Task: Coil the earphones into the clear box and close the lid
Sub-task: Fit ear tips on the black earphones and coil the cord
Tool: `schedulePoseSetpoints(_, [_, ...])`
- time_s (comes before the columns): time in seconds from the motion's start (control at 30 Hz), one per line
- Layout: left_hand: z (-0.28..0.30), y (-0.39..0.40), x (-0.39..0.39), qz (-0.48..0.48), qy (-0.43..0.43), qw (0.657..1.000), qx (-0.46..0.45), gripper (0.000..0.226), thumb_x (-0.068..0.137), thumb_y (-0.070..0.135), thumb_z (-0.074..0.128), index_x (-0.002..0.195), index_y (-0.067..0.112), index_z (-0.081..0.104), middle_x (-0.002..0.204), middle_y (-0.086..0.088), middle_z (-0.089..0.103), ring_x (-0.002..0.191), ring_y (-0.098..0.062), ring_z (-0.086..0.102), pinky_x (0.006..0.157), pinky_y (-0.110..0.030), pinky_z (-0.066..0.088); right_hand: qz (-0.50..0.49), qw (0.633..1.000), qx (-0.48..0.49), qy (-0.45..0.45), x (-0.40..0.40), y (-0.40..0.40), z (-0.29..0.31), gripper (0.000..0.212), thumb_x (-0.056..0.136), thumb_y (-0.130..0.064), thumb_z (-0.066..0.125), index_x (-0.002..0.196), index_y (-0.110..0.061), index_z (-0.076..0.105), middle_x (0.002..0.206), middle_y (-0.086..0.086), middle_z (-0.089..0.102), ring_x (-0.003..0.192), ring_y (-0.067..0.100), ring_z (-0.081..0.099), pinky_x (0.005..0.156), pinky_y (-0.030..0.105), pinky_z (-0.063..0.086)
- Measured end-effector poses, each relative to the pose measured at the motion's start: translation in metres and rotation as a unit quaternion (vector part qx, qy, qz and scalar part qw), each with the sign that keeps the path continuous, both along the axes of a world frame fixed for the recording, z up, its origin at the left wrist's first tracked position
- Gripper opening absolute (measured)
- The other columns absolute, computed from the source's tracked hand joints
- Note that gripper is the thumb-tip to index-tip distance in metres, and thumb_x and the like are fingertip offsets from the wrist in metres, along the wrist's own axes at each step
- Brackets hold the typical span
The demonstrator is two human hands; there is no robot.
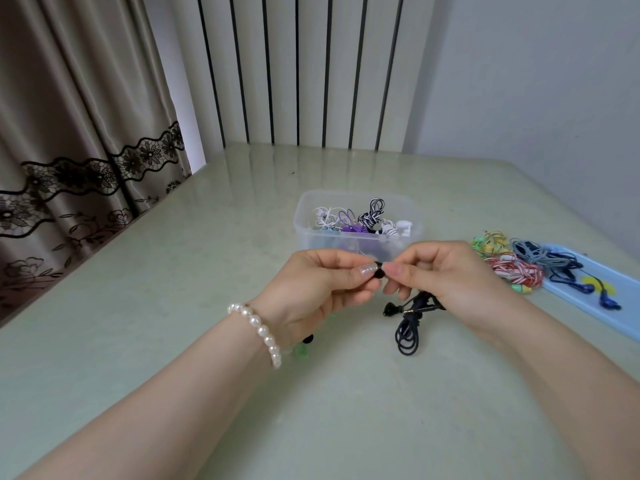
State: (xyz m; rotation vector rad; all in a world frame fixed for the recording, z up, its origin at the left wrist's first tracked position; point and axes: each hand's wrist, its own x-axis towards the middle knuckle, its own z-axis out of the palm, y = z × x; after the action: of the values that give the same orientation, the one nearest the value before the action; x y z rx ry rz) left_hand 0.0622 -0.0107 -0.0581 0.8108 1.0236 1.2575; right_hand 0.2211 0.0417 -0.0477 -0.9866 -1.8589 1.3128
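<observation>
A clear box [304, 233] stands open in the middle of the table, holding several coiled earphones in white, purple and black-and-white. Just in front of it, my left hand [311, 289] and my right hand [446, 278] meet above the table. Both pinch a pair of black earphones [408, 336] at one earbud between the fingertips. The rest of its cord hangs below my right hand as a bundled coil, with the other earbud and the plug sticking out to the left. The lid is a light blue tray-like piece [606, 306] at the right.
On and beside the blue lid lie several loose earphones: green-yellow [491, 242], red-white [516, 271], grey-blue [540, 254] and dark blue [602, 296]. A curtain hangs at the left, a slatted wall panel behind. A small green item [300, 351] lies under my left wrist.
</observation>
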Motion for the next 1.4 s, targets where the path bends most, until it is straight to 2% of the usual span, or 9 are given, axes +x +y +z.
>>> schedulePoseSetpoints(0.13, [0.002, 0.001, 0.000, 0.003, -0.077, 0.997, -0.016, 0.014, 0.081, -0.006, 0.053, 0.088, -0.008, 0.065, 0.074, -0.014, 0.070, 0.065, -0.015, 0.069, 0.067, -0.023, 0.058, 0.001, 0.998, -0.029, 0.060, 0.002, 0.003, 0.001, 0.020, 0.070, -0.025, 0.060, 0.071, -0.005, 0.060, 0.059, 0.006, 0.066, 0.050, 0.012, 0.053, 0.051, 0.012, 0.042])
schedulePoseSetpoints(0.23, [0.003, 0.000, 0.003, 0.007, -0.092, 0.995, -0.024, 0.019, 0.082, -0.013, 0.048, 0.091, -0.008, 0.064, 0.077, -0.018, 0.070, 0.068, -0.019, 0.070, 0.068, -0.025, 0.058, 0.011, 0.994, -0.051, 0.100, 0.003, 0.004, 0.002, 0.019, 0.072, -0.023, 0.056, 0.071, -0.005, 0.058, 0.059, 0.008, 0.065, 0.048, 0.013, 0.055, 0.049, 0.013, 0.043])
schedulePoseSetpoints(0.4, [0.003, -0.001, 0.004, 0.031, -0.090, 0.995, -0.033, 0.019, 0.080, -0.015, 0.050, 0.085, -0.003, 0.065, 0.070, -0.016, 0.069, 0.064, -0.018, 0.070, 0.064, -0.024, 0.058, 0.020, 0.995, -0.020, 0.095, 0.001, 0.002, 0.001, 0.012, 0.088, -0.009, 0.051, 0.078, -0.007, 0.056, 0.058, 0.007, 0.067, 0.048, 0.015, 0.057, 0.050, 0.013, 0.043])
schedulePoseSetpoints(0.53, [0.002, -0.001, 0.004, 0.040, -0.092, 0.994, -0.036, 0.011, 0.080, -0.010, 0.055, 0.082, -0.004, 0.064, 0.072, -0.016, 0.071, 0.062, -0.016, 0.070, 0.057, -0.020, 0.057, 0.019, 0.994, 0.051, 0.099, -0.003, 0.000, 0.000, 0.011, 0.086, -0.002, 0.053, 0.078, -0.008, 0.057, 0.056, -0.002, 0.065, 0.051, 0.008, 0.057, 0.052, 0.009, 0.041])
schedulePoseSetpoints(0.63, [0.001, -0.001, 0.004, 0.041, -0.096, 0.994, -0.032, 0.011, 0.080, -0.008, 0.055, 0.084, -0.008, 0.065, 0.075, -0.015, 0.071, 0.063, -0.014, 0.069, 0.059, -0.020, 0.057, 0.015, 0.990, 0.082, 0.113, -0.005, 0.000, 0.000, 0.013, 0.082, 0.003, 0.056, 0.075, -0.007, 0.058, 0.054, -0.009, 0.064, 0.051, 0.002, 0.056, 0.055, 0.008, 0.042])
schedulePoseSetpoints(0.8, [0.001, -0.002, 0.005, 0.015, -0.105, 0.994, -0.031, 0.018, 0.082, -0.008, 0.052, 0.096, -0.012, 0.063, 0.085, -0.019, 0.071, 0.070, -0.017, 0.070, 0.069, -0.022, 0.057, 0.005, 0.987, 0.097, 0.132, -0.006, -0.001, -0.002, 0.013, 0.078, 0.008, 0.058, 0.072, -0.004, 0.058, 0.055, -0.010, 0.064, 0.052, 0.000, 0.059, 0.057, 0.009, 0.045])
schedulePoseSetpoints(0.97, [0.002, -0.002, 0.004, 0.018, -0.115, 0.993, -0.036, 0.021, 0.082, -0.010, 0.050, 0.101, -0.012, 0.061, 0.088, -0.020, 0.070, 0.072, -0.019, 0.071, 0.069, -0.023, 0.057, 0.006, 0.987, 0.102, 0.121, -0.005, 0.001, -0.004, 0.015, 0.077, 0.008, 0.060, 0.071, -0.005, 0.060, 0.056, -0.011, 0.066, 0.054, 0.000, 0.061, 0.059, 0.009, 0.046])
schedulePoseSetpoints(1.2, [0.001, -0.001, 0.005, 0.024, -0.105, 0.993, -0.049, 0.020, 0.080, -0.010, 0.053, 0.097, -0.011, 0.063, 0.086, -0.020, 0.071, 0.070, -0.019, 0.071, 0.067, -0.023, 0.058, -0.019, 0.986, 0.130, 0.097, -0.006, 0.003, -0.009, 0.017, 0.078, 0.007, 0.062, 0.069, -0.008, 0.060, 0.055, -0.008, 0.065, 0.055, 0.002, 0.060, 0.059, 0.011, 0.046])
schedulePoseSetpoints(1.4, [0.000, 0.001, 0.008, 0.036, -0.108, 0.992, -0.063, 0.012, 0.078, -0.009, 0.057, 0.084, -0.008, 0.067, 0.075, -0.017, 0.071, 0.063, -0.017, 0.070, 0.062, -0.021, 0.057, -0.025, 0.988, 0.130, 0.083, -0.009, 0.002, -0.013, 0.022, 0.078, 0.005, 0.062, 0.066, -0.014, 0.061, 0.056, -0.002, 0.066, 0.055, 0.011, 0.061, 0.061, 0.019, 0.052])
